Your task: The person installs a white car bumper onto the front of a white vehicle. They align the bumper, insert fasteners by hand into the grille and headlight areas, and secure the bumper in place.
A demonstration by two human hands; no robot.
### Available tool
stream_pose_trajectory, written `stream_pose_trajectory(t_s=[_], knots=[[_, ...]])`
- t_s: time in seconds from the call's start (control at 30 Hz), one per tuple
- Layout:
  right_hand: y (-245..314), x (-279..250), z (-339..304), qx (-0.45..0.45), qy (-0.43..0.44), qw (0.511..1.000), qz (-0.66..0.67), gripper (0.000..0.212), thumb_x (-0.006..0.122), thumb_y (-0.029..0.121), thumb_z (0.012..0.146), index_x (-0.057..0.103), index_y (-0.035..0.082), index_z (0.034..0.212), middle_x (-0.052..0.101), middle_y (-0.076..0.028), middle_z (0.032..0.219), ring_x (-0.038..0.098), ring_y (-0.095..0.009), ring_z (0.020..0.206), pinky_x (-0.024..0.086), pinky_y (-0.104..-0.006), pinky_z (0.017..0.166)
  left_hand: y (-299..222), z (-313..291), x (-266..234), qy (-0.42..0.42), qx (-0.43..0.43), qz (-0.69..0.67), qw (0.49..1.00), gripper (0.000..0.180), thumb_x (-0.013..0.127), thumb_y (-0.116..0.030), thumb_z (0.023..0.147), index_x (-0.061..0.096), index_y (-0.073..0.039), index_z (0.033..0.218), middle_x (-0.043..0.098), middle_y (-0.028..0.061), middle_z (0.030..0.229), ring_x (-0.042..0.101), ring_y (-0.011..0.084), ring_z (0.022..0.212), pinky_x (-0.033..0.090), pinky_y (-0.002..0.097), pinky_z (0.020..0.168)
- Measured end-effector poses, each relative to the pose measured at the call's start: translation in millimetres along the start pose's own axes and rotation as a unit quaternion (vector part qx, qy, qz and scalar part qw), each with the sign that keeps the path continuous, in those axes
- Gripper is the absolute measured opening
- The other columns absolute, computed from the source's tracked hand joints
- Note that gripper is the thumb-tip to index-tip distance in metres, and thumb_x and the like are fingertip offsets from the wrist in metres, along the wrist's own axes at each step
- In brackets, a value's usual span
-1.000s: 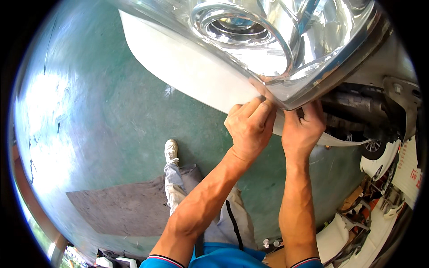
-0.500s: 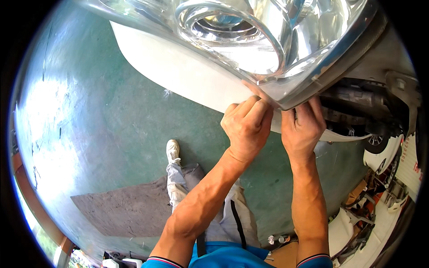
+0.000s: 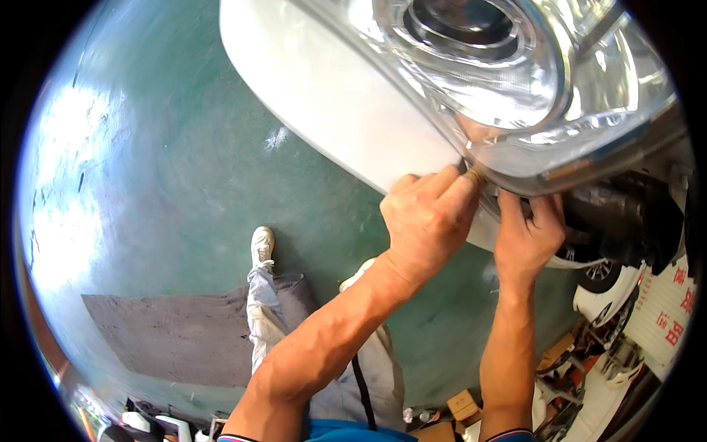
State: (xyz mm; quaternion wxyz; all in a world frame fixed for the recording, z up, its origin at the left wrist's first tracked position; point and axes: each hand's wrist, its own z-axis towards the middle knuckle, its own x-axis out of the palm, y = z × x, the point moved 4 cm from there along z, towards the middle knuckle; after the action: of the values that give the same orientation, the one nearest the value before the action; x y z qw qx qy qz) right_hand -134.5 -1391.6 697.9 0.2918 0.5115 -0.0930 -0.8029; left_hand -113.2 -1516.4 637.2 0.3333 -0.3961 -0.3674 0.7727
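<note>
A big, clear, shiny headlight with silver round rings inside (image 3: 508, 110) sits at the top right, in front of the person, and one of its corners points down at the hands. Along its left side is a smooth white curved car panel (image 3: 331, 103). The left hand (image 3: 431, 217) is at that corner, right where the headlight and the panel come together. Its fingers are curled in, with the tips up against the edge, but I cannot tell if they are pinching anything. The right hand (image 3: 529, 239) is just beside it, below the bottom edge of the headlight. Its fingers are bent and reach up, and the tips go out of sight under the edge, so I cannot tell how far open they are or if they hold something. To the right of this hand is a dark gap with black parts (image 3: 618, 217). Down below is a shiny green floor (image 3: 177, 199) with a flat grey mat (image 3: 169, 335) on it. One white shoe with laces (image 3: 262, 247) stands near the mat.
</note>
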Motion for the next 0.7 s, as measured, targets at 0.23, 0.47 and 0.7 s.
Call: stream_pose_trajectory(t_s=[0.23, 0.47, 0.7], knots=[[-6, -3, -1, 0.003, 0.036, 0.998, -0.047, 0.021, 0.075, 0.001, 0.086, 0.073, -0.003, 0.107, 0.071, -0.016, 0.105, 0.069, -0.029, 0.094, 0.052, -0.0391, 0.083, 6, -2, 0, -0.039, 0.006, -0.018, 0.999, 0.019, 0.078, -0.010, 0.076, 0.071, -0.014, 0.093, 0.048, -0.0018, 0.063, 0.049, 0.0163, 0.048, 0.033, 0.0329, 0.048], [6, -6, 15, -0.076, 0.097, 0.984, -0.127, 0.020, 0.076, 0.002, 0.086, 0.073, -0.003, 0.105, 0.073, -0.015, 0.099, 0.069, -0.029, 0.089, 0.052, -0.0388, 0.081, 7, -3, 1, -0.035, 0.006, -0.033, 0.999, 0.020, 0.074, -0.009, 0.077, 0.072, -0.014, 0.097, 0.047, -0.0024, 0.063, 0.050, 0.0151, 0.049, 0.032, 0.0322, 0.049], [6, -7, 16, -0.028, 0.111, 0.986, -0.122, 0.018, 0.075, 0.002, 0.087, 0.072, -0.005, 0.102, 0.073, -0.015, 0.098, 0.070, -0.029, 0.086, 0.052, -0.0386, 0.077, 6, -3, 0, -0.035, 0.002, -0.036, 0.999, 0.021, 0.074, -0.009, 0.076, 0.072, -0.013, 0.097, 0.048, -0.0015, 0.064, 0.051, 0.0152, 0.050, 0.034, 0.0323, 0.049]])
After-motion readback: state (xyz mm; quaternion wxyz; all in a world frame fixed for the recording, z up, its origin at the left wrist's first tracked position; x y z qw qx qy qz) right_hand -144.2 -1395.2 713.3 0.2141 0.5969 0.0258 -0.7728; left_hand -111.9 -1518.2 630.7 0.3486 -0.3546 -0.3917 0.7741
